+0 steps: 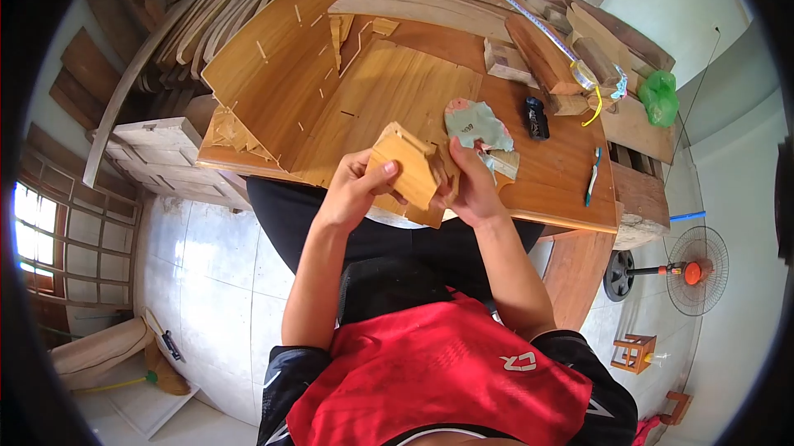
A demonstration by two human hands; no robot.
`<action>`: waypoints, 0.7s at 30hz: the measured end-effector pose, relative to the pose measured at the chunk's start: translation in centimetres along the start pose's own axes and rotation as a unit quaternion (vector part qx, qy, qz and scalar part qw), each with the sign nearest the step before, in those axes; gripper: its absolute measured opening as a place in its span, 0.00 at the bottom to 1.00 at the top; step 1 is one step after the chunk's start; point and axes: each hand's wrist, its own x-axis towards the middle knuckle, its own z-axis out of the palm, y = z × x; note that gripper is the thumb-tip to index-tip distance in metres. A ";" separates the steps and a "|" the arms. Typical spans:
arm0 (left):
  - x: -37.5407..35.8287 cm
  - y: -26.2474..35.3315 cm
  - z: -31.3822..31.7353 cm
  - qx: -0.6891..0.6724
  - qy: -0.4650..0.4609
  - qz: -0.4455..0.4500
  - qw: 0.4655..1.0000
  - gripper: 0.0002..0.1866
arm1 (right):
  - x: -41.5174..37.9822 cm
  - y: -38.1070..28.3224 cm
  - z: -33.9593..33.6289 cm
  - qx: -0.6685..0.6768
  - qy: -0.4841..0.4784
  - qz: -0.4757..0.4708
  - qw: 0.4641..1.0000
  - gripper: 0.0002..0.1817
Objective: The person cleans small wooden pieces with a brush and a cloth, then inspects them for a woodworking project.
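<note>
My left hand (351,191) is closed on a small wooden block with cut, angled edges (405,166), its thumb pressed on the near face. At the block's right side my right hand (477,184) is curled, thumb upward, around a brown wooden part of it; the fingertips are partly hidden. Both hands are above the front edge of the wooden table (546,190). Just beyond my right hand lies a crumpled pale green sheet (475,122). Behind the block lies a flat wooden panel (393,90), with a slotted wooden panel (277,74) standing upright on its left.
A black object (536,119), a toothbrush (593,177) and a tape measure (584,76) lie on the right. Wood pieces (542,53) and a green plastic bag (658,99) are behind them. Curved wood strips (194,28) are stacked left. A fan (695,271) stands on the floor.
</note>
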 end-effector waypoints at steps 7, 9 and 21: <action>-2.4 1.5 1.2 0.088 -0.005 -0.009 0.996 0.19 | 0.0 1.4 -0.6 -0.393 0.025 -0.049 0.918 0.32; -3.5 1.5 2.1 0.084 0.035 -0.030 0.995 0.19 | -0.4 2.1 0.5 -0.400 -0.012 -0.077 0.913 0.30; -12.4 7.6 -10.8 0.111 0.415 0.132 0.893 0.24 | -1.4 1.6 0.1 -0.381 -0.007 0.000 0.925 0.17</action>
